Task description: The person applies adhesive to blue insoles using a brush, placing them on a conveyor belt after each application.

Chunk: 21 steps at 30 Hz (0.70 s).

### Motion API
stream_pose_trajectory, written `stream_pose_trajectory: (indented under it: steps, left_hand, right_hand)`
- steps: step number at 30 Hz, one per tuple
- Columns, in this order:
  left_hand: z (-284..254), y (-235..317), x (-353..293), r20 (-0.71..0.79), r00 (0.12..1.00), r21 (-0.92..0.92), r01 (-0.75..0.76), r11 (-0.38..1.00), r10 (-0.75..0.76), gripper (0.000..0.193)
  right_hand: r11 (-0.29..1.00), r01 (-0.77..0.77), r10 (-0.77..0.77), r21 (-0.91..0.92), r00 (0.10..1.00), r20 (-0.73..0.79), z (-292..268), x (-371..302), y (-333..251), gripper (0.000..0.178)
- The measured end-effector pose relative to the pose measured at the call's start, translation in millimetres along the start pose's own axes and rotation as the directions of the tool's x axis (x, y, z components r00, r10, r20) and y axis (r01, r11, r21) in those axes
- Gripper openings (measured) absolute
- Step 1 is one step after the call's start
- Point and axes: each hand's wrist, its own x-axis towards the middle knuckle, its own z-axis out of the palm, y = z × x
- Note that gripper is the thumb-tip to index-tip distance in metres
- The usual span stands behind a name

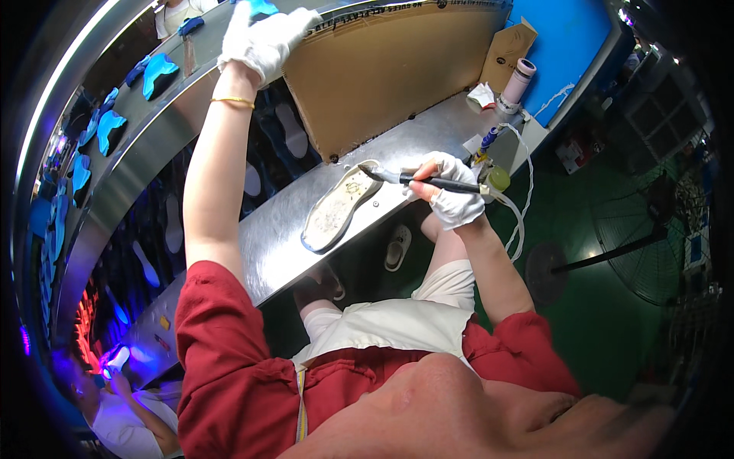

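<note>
My left hand (260, 40), in a white glove, reaches up over the rim of the conveyor at the top, fingers spread. Just beyond it lies a blue shoe piece (264, 7), partly cut off by the picture's edge. My right hand (447, 187), gloved with bare fingertips showing, closes around a black-handled brush (442, 182) that has a clear tube at its back end. The brush's dark tip meets the upper end of a cream shoe sole (336, 210), which lies flat on the metal bench (264, 256).
Blue shoe pieces (158, 74) line the conveyor (145, 115) at left. A brown cardboard sheet (382, 84) stands behind the bench. A pink bottle (518, 83) and a yellow-green container (498, 180) are at right, near a fan (638, 245). Another person (126, 417) sits lower left.
</note>
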Motion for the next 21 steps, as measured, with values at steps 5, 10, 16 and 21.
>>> stream_pose_trajectory:
  steps: [5, 10, 16, 21]
  left_hand:
    - [59.0, 28.0, -1.4, -0.042, 0.783, -0.991, 0.046, 0.124, -0.621, 0.027]
    - [113.4, -62.7, -63.9, -0.235, 0.746, -0.238, 0.578, 0.781, -0.623, 0.040]
    - [145.2, -58.1, -117.6, 0.094, 0.649, -0.731, 0.560, 0.390, -0.755, 0.041]
    - [65.4, -34.1, -162.2, -0.037, 0.248, -0.981, 0.175, 0.083, -0.968, 0.037]
  right_hand:
    - [0.997, -0.010, 0.013, -0.081, 0.999, 0.043, -5.1, -2.9, 11.3, 0.011]
    - [0.993, -0.119, 0.119, -0.006, 0.990, 0.079, 9.9, -8.7, 12.4, 0.012]
    - [0.991, -0.107, 0.113, -0.078, 0.991, 0.075, 14.9, -13.2, 26.6, 0.012]
    - [0.970, -0.216, 0.221, -0.111, 0.975, 0.036, 17.7, -12.0, 28.2, 0.012]
